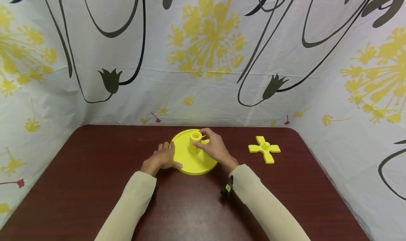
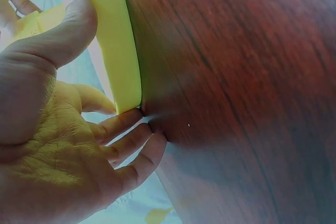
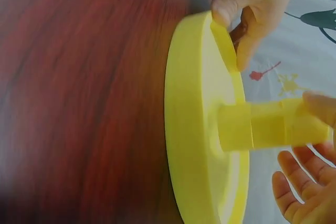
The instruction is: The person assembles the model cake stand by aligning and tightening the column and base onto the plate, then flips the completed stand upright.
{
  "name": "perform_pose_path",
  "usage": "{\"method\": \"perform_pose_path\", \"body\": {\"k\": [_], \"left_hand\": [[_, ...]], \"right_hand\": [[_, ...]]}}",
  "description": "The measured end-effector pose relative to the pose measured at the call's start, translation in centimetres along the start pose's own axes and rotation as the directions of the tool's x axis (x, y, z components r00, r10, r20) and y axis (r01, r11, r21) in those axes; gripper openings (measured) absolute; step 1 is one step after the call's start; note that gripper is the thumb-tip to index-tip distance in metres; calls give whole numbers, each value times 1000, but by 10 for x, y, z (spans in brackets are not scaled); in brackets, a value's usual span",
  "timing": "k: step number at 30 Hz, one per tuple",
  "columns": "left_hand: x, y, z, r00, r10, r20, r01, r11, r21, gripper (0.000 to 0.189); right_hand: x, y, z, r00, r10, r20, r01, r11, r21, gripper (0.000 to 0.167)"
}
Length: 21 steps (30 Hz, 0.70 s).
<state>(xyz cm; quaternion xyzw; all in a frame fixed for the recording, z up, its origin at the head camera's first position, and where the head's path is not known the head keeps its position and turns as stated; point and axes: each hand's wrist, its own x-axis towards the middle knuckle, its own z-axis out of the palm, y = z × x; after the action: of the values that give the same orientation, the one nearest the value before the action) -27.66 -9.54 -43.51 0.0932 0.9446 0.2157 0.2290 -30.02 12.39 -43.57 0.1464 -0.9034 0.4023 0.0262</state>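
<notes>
Head view: the upright yellow post (image 1: 195, 139), standing mid-disc (image 1: 190, 166), is pinched near its top by the right hand (image 1: 215, 147); the disc's left edge is touched by the loosely spread left hand (image 1: 161, 158). Rightward, nearer the right hand, a cross (image 1: 264, 149) is seen flat on the bench (image 1: 187, 212).

no legible text, labels, numbers

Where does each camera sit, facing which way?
Head: on the head, facing forward and down at disc, post and cross; left hand, right hand and sleeves show.
Left wrist: on that wrist, facing the disc's edge; both hands partly show.
Right wrist: on that wrist, facing post and disc; both hands partly show.
The wrist views share the disc and both hands.
</notes>
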Motion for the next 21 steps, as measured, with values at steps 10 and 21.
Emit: {"method": "perform_pose_path", "body": {"k": [10, 21], "left_hand": [[1, -3, -2, 1000, 28, 11, -28, 999, -16, 104], [0, -9, -5, 996, 78, 51, -79, 997, -1, 100]], "right_hand": [[-8, 29, -56, 998, 63, 22, -61, 996, -60, 44], [-32, 77, -114, 989, 147, -4, -146, 976, -159, 46]]}}
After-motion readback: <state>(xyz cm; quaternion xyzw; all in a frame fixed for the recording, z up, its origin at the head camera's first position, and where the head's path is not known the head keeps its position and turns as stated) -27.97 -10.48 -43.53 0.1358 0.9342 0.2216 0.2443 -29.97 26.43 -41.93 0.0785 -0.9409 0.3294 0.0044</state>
